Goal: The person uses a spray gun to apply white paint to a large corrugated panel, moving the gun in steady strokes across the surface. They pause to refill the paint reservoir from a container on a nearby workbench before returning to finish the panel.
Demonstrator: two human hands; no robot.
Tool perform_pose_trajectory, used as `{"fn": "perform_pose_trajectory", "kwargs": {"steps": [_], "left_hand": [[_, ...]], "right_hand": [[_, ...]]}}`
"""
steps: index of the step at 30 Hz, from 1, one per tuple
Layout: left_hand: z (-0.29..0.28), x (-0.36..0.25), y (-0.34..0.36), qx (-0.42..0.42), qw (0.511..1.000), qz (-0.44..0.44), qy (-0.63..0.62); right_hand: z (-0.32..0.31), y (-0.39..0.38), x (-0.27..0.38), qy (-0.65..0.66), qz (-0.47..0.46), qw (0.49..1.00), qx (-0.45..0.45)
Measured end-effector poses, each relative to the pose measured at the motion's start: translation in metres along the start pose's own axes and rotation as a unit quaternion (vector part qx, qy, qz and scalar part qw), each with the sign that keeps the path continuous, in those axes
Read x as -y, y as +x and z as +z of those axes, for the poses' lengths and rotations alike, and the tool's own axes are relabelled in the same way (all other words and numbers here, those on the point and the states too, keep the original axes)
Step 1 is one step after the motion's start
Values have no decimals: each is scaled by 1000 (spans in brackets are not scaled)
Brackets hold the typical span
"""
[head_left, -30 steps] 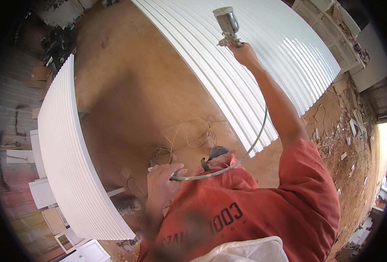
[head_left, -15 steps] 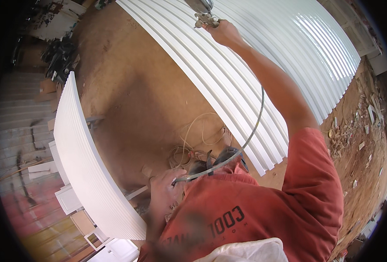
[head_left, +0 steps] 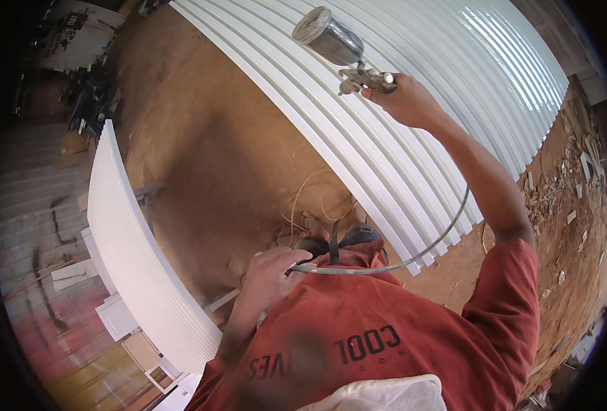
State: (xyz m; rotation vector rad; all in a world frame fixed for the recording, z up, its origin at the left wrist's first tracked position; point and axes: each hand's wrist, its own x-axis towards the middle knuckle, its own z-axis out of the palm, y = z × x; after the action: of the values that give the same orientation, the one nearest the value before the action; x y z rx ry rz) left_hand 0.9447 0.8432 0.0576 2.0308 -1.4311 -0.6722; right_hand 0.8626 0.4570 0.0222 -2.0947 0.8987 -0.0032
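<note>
My right hand (head_left: 406, 99) grips a spray gun (head_left: 368, 81) by its handle, out over a large ribbed white panel (head_left: 303, 103). The gun's metal cup (head_left: 329, 38) sits above it, tilted to the upper left. A grey hose (head_left: 413, 259) curves down from the right arm, across my front, to my left hand (head_left: 272, 274). That hand is closed around the hose at waist height. Fresh-looking gloss shows on the panel's far right ribs. Whether paint is leaving the nozzle cannot be seen.
A second ribbed white panel (head_left: 128, 233) stands on the left. Small white panels (head_left: 116, 316) lie beyond it. Thin hose loops (head_left: 296, 205) lie by my feet on the brown ground (head_left: 200, 137). Scraps and debris (head_left: 581, 185) are strewn at right. Dark objects (head_left: 91, 96) sit upper left.
My right hand has drawn the spray gun back and to the right, so its whole cup now shows. My left hand has shifted slightly, still holding the hose.
</note>
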Motion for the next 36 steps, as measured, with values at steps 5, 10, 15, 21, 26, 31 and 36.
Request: {"fn": "perform_pose_trajectory", "kwargs": {"steps": [5,10,15,21,26,31,36], "left_hand": [[-10,1,-12,-21,998,-23,54],[-14,3,-33,-45,993,-105,34],[-16,3,-35,-52,988,-141,19],[-13,6,-20,-39,994,-103,22],[-13,7,-1,6,999,-41,30],[-10,9,6,20,999,-18,25],[-12,11,2,14,999,-26,20]], "right_hand": [[37,79,17,23,-60,993,-99],[51,139,53,32,-64,991,-110],[60,168,65,52,-64,984,-158],[56,124,40,33,-67,991,-110],[26,41,13,-29,-18,999,-3],[6,-4,13,-19,16,997,72],[38,25,28,6,-58,998,-3]]}}
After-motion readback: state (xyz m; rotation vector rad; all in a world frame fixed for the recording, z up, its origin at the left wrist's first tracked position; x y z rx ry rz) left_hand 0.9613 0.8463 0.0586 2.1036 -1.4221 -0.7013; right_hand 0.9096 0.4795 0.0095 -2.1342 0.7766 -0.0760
